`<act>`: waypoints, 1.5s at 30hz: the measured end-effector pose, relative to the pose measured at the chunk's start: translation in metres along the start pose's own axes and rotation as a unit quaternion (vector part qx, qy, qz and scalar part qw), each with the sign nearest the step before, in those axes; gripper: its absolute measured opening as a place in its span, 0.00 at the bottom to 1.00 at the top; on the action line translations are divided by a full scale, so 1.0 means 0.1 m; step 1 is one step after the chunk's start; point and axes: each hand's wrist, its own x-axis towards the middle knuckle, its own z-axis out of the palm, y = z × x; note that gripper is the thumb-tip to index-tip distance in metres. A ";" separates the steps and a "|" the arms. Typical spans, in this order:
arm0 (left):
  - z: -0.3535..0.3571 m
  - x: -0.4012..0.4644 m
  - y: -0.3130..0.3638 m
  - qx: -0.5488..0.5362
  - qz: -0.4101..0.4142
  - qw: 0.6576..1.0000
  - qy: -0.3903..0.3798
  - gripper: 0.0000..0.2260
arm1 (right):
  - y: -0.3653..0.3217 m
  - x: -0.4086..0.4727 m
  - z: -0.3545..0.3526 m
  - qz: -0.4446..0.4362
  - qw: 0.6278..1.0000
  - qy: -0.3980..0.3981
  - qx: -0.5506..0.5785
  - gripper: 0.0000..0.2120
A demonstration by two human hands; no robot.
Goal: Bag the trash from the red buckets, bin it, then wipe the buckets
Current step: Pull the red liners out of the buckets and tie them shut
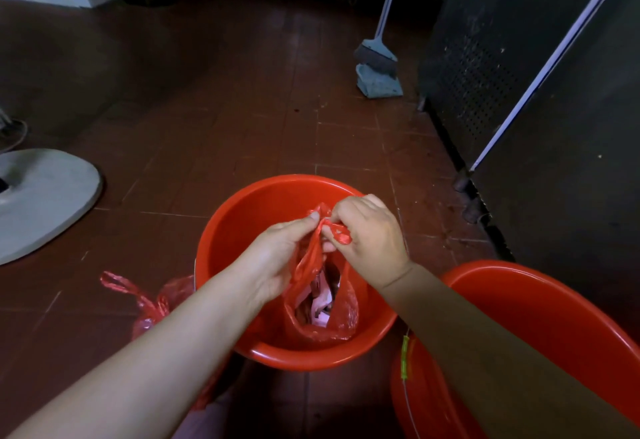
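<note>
over the red bucket (263,196) on the tiled floor (214,127), our left hand (277,258) and right hand (370,230) each pinch a handle of the red plastic bag (332,314), fingers closed on it. the bag hangs inside the bucket with pink trash (320,303) showing; a second red bucket (540,303) stands just right, another red bag (152,303) lies left.

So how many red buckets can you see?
2. One red bucket sits in the middle under both hands, with a red bag of trash inside. The second bucket is at the lower right, partly behind the right arm. More may be out of view.
</note>
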 end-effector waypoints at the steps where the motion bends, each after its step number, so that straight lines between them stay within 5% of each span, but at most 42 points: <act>1: 0.01 0.02 0.01 -0.009 0.007 1.000 0.004 0.11 | 0.03 -0.01 -0.01 -0.004 1.000 -0.003 -0.027 0.09; 4: 0.05 0.08 0.00 -0.060 0.000 0.998 0.009 0.10 | 0.07 0.00 -0.01 -0.022 0.996 -0.034 -0.082 0.13; 7: 0.01 0.15 0.09 -0.172 -0.044 0.983 0.047 0.11 | 0.09 -0.07 0.04 0.021 0.995 -0.093 -0.021 0.19; 10: -0.36 0.21 0.27 -0.259 -0.021 0.949 0.178 0.14 | 0.24 -0.27 0.07 0.128 0.982 -0.130 0.046 0.18; 13: -0.71 0.21 0.28 -0.225 0.052 0.944 0.237 0.15 | 0.36 -0.49 0.08 0.276 0.937 -0.168 0.134 0.18; 15: -0.76 0.21 0.15 -0.128 0.094 0.966 0.203 0.15 | 0.31 -0.46 0.08 0.415 0.858 -0.121 0.277 0.17; 19: -0.56 0.19 0.04 0.037 0.125 0.987 0.095 0.15 | 0.11 -0.08 0.18 0.516 0.491 0.056 0.699 0.22; 20: -0.51 0.18 0.08 0.060 0.131 0.986 0.081 0.15 | 0.07 0.00 0.20 0.517 0.447 0.076 0.726 0.22; 21: -0.48 0.17 0.13 0.073 0.135 0.986 0.072 0.16 | 0.02 0.06 0.20 0.520 0.441 0.077 0.727 0.22; 26: -0.62 -0.04 0.44 0.153 0.147 0.977 0.031 0.15 | 0.01 0.04 0.10 0.500 0.604 0.019 0.620 0.22; 34: -1.40 -0.33 0.66 0.083 0.176 0.956 0.221 0.15 | 0.48 -0.06 -0.18 0.533 0.578 0.063 0.615 0.21; 42: -1.22 -0.27 0.60 0.150 0.137 0.957 0.209 0.14 | 0.54 -0.19 -0.24 0.571 0.568 0.084 0.586 0.21; 45: -0.98 -0.27 0.72 0.116 0.060 0.977 0.168 0.14 | 0.50 0.02 -0.39 0.519 0.596 0.069 0.609 0.19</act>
